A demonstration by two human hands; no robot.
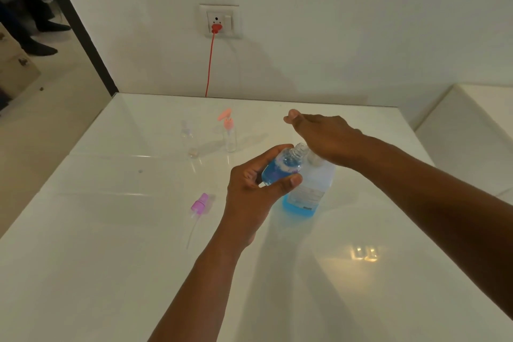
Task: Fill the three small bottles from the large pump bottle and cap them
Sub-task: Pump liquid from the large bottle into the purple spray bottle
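**No legible text**

The only printing in view is a pale label on the front of the large pump bottle, just above its blue liquid. Its lines are too blurred and small to read; no brand, number or sign can be made out.

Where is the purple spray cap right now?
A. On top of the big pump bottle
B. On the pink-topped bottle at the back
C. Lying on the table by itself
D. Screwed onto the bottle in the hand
C: the purple spray cap lies on the white table with its thin tube trailing, left of the left hand, while the small bottle held there has a bare open neck.
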